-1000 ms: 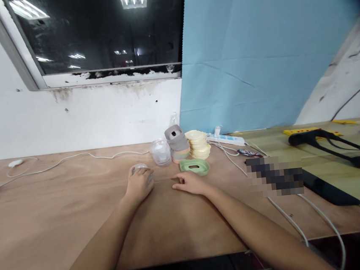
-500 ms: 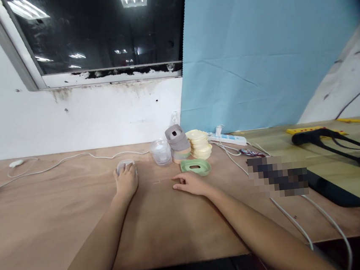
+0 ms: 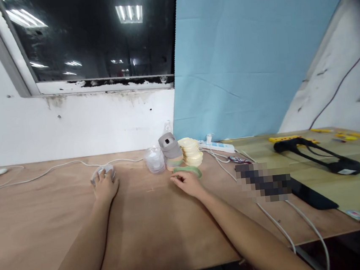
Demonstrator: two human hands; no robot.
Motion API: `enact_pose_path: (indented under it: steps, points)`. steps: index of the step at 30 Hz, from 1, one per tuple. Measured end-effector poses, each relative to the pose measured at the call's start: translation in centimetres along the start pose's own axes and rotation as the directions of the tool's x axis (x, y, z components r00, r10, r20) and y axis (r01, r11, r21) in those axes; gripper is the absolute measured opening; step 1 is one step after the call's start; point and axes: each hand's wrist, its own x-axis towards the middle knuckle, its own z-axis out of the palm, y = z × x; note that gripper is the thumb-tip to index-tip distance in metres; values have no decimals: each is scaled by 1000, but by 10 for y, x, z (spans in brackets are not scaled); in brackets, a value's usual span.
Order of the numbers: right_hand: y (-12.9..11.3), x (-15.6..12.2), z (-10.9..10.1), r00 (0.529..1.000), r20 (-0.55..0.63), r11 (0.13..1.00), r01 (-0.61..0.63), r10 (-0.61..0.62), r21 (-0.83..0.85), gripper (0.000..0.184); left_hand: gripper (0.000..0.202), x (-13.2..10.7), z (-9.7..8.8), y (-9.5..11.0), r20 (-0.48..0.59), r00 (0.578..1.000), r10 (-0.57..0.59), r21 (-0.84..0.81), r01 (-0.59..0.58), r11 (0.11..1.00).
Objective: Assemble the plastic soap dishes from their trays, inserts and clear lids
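A: Where is the left hand seen?
B: Left of the frame's centre, palm down, with its fingers laid across a clear plastic piece on the wooden table. Whether the piece is gripped or merely covered cannot be told (much of it is hidden by the fingers).
A: And the right hand?
B: It is held near the middle of the frame, loosely curled, a gap being left between thumb and forefinger. A green tray is partly hidden behind it; whether the two touch cannot be made out.
A: What is stacked just above, in the picture?
B: From left to right, clear containers, grey pieces and cream pieces are seen. A white power strip is placed to their right.
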Motion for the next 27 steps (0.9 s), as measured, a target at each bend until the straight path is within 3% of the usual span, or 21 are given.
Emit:
enact_pose_path:
  steps: [4,7,12,17,22,27]
  points:
    - [9,2,-4,995,-96,999,-29,27,-22,30,61,-2,-6,-1,-76,996,-47,41,50,998]
    - [15,4,-6,988,-148,998,-58,54,-23,31,61,-11,-14,14,-107,991,76,61,-70,996]
    - [22,7,-10,979,-191,997,-75,68,-31,30,60,-30,-9,47,107,937,334,-12,-334,942]
    - [24,6,-8,978,-186,994,-99,88,-52,28,65,-38,7,54,364,811,457,-191,-415,889]
    - [29,13,-16,967,-247,995,-85,67,-60,29,70,-35,5,48,397,774,494,-229,-438,869]
    - [49,43,-54,916,-400,953,-113,-9,-281,34,69,-36,2,49,402,764,505,-226,-452,863]
